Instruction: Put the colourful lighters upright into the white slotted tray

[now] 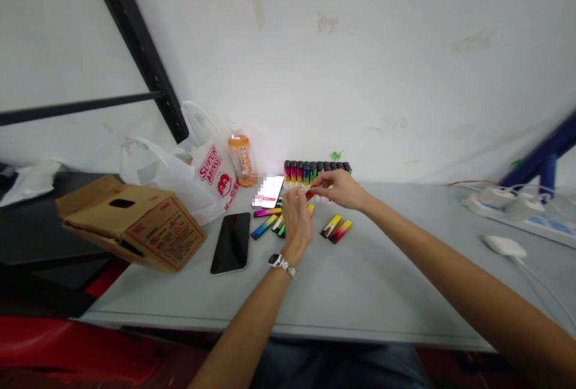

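Observation:
My left hand (297, 215), with a watch (282, 264) on its wrist, is closed at the fingertips around a small red lighter (309, 195). From the right, my right hand (339, 188) pinches the other end of it; most of the lighter is hidden by the fingers. Behind the hands a tight block of upright lighters (310, 170) with black tops stands against the wall. Several colourful lighters (264, 227) lie flat beside and under my left hand. To the right, a yellow lighter (332, 225) and a red-yellow lighter (341, 232) lie side by side.
Left of the hands are a dark phone (231, 243), a lit phone (270, 191), an orange drink bottle (241, 158), a white plastic bag (202, 179) and a cardboard box (153, 227). A power strip (522, 212) and white charger (504, 246) sit at the right.

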The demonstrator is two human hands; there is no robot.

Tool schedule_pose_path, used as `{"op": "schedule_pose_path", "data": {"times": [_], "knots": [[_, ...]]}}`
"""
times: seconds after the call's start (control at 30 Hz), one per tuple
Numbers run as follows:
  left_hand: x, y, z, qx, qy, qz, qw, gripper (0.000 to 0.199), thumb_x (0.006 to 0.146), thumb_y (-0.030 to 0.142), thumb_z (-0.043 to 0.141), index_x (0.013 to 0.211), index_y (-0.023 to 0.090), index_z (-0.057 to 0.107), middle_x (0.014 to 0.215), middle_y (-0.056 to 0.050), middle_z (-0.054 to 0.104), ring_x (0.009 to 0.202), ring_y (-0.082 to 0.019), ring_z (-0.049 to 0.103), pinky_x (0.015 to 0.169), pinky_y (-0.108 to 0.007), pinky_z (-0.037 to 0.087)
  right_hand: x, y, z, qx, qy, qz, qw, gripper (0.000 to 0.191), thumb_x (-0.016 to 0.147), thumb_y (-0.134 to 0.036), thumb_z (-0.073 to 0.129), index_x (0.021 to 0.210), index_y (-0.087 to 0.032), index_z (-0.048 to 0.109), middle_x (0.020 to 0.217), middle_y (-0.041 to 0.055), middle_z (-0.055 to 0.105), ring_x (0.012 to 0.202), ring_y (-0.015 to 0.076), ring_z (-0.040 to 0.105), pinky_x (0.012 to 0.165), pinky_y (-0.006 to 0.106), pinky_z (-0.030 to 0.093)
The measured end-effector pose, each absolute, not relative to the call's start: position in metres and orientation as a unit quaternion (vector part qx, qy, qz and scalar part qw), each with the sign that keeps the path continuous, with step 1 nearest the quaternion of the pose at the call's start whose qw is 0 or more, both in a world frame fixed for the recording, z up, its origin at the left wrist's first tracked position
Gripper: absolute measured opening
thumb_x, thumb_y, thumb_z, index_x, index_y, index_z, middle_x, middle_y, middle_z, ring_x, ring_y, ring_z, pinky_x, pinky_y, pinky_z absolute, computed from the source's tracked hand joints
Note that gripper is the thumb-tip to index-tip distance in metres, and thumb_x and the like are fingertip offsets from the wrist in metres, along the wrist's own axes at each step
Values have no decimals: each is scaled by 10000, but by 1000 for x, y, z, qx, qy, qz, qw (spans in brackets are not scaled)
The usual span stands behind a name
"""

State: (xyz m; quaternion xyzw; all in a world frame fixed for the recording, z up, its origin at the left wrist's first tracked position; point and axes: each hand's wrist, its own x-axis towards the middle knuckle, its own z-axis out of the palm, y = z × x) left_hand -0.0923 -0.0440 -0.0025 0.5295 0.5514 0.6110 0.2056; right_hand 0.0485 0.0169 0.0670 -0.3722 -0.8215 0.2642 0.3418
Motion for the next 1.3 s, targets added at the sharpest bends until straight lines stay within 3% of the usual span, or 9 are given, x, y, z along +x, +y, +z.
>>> {"op": "schedule_pose_path", "data": {"times": [0.1,0.23,0.4,0.5,0.83,1.3], "knots": [[-104,-40,0,518,624,573,122,235,958,304,435,1094,183,584,1137,-124,612,1090,-254,548,986,-422,415,43,47,79,-374,-843,193,335,121,780,-286,681,799,-180,738,729,35,727,665,179,644,666,317,494],[-118,-42,4,615,679,398,49,173,904,246,497,887,194,660,948,-106,654,993,-286,581,892,-426,434,28,79,86,-390,-862,88,311,111,784,-199,675,870,-173,740,789,52,733,722,191,638,721,330,480],[-117,-51,6,654,696,297,1,199,851,369,631,767,203,702,980,-124,646,1038,-323,563,898,-461,411,6,98,84,-397,-879,-38,261,87,822,-205,671,872,-183,739,852,81,732,886,257,592,855,410,415],[-113,-52,7,666,694,275,-14,286,843,458,646,737,201,711,995,-136,635,1040,-335,546,900,-476,398,-2,104,80,-394,-885,-39,245,88,838,-210,665,875,-178,738,868,99,731,959,289,562,899,441,375],[-106,-55,2,693,675,252,-23,294,826,435,668,680,180,683,1024,-162,613,1057,-351,514,901,-495,379,-6,111,68,-400,-889,-44,219,122,852,-217,649,908,-176,750,888,109,736,979,295,525,891,429,342],[-108,-53,7,700,676,229,29,239,883,420,639,907,187,684,1146,-122,630,1133,-299,547,937,-418,397,-7,111,68,-409,-886,-44,213,181,885,-253,606,935,-172,760,923,87,752,1000,276,539,887,383,328]]}}
